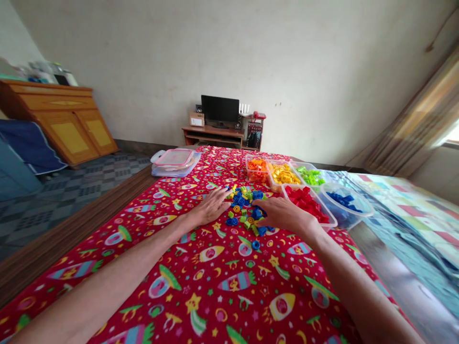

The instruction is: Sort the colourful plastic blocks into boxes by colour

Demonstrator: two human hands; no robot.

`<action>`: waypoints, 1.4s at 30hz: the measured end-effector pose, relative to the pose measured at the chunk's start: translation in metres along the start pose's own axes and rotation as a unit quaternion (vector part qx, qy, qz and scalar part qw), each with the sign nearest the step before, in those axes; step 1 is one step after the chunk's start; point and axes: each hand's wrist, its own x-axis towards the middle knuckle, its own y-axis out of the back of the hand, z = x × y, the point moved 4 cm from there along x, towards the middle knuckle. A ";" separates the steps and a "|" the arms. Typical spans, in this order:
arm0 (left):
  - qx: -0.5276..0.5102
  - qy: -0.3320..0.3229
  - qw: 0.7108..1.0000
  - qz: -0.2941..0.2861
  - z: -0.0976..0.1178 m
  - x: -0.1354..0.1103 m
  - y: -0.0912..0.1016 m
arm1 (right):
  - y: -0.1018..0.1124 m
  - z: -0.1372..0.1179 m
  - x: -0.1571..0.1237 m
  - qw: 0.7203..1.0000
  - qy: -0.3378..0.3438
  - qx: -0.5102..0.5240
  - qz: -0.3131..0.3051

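Mixed blocks (pixel 241 201) lie between the flat, released left hand (pixel 211 206) and right hand (pixel 283 214), its grasp hidden.

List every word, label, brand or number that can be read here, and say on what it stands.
No text can be read.
Small box on the far desk: pale label, too small and blurred.
Monitor: dark, no brand legible.
Red cloth: only rockets, stars and moons, no words.
Plastic pieces: no writing visible.
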 end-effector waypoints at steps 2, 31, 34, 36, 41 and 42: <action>-0.017 -0.011 1.000 -0.010 0.003 0.002 -0.003 | -0.007 -0.011 -0.002 0.999 0.002 -0.016 -0.044; -0.061 -0.019 0.993 0.094 0.018 0.012 0.000 | -0.048 0.026 0.025 0.989 -0.009 0.086 0.122; -0.075 -0.015 0.992 0.101 0.019 0.011 0.002 | -0.051 0.021 0.028 0.987 0.010 0.105 0.120; -0.080 -0.009 0.992 0.101 0.020 0.011 0.004 | -0.048 0.020 0.030 0.982 0.005 0.128 0.136; -0.090 0.014 0.990 0.106 0.020 0.010 0.007 | -0.035 0.023 0.032 0.961 -0.021 0.214 0.173; -0.092 0.018 0.990 0.106 0.020 0.010 0.008 | -0.033 0.024 0.032 0.955 -0.030 0.230 0.185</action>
